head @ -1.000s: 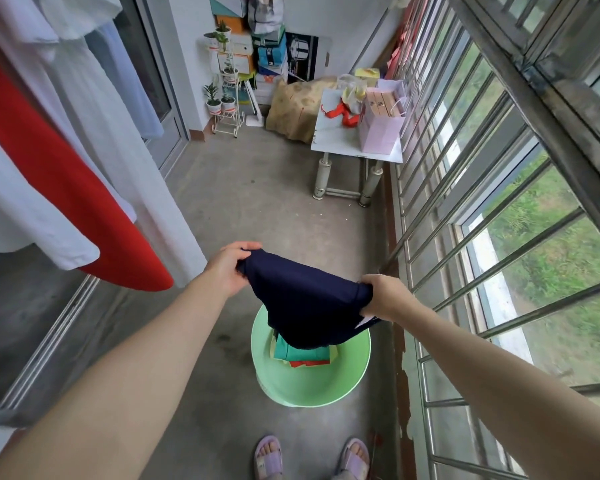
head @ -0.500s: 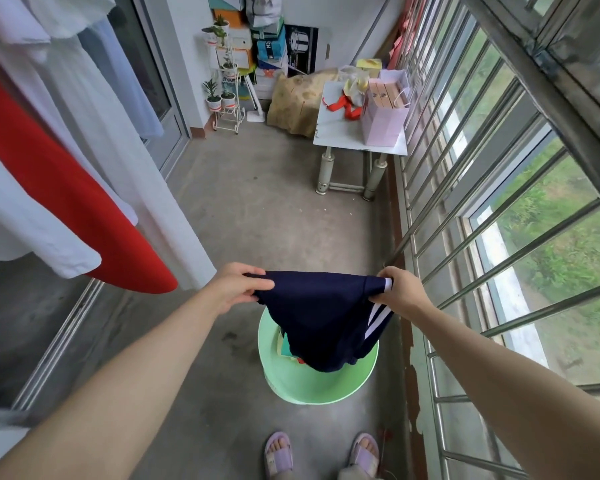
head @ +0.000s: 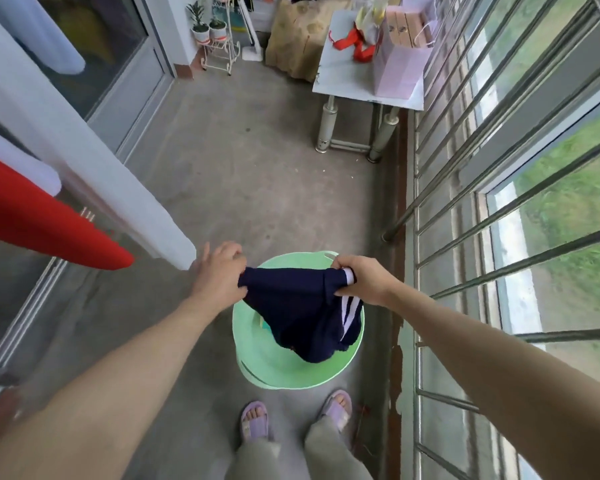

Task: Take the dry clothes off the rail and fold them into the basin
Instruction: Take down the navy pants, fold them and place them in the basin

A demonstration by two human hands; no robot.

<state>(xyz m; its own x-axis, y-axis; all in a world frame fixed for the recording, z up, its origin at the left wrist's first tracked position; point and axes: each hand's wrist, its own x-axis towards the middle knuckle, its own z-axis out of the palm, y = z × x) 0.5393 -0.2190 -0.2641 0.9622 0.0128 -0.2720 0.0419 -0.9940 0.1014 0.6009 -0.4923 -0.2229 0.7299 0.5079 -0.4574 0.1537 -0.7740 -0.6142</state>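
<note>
I am standing on the concrete balcony floor (head: 243,174), with the window bars (head: 482,188) running along my right and hanging laundry on my left: a white garment (head: 84,161) and a red garment (head: 32,220) are drooping well to the left of my left fingers. Beyond my fingers, a small surface (head: 340,81) is carrying a pink paper bag (head: 400,69), well apart from everything I am handling.

Directly below my fingers the green basin (head: 257,355) is sitting on the floor, just ahead of my feet in purple slippers (head: 254,415).

I am holding the navy garment (head: 302,317) over the basin. Its top edge is stretching sideways between my two hands, so its long axis is running left to right, and the rest is sagging downward into the basin, its lowest fold pointing toward my feet. White stripes are showing on the side beneath my right fingers. A sliver of teal cloth is peeking out under it, inside the basin; I cannot tell what it is.

My left hand (head: 219,275) is pinching the left corner, fingers closed on the cloth. My right hand (head: 364,280) is gripping the right corner in a closed fist.
</note>
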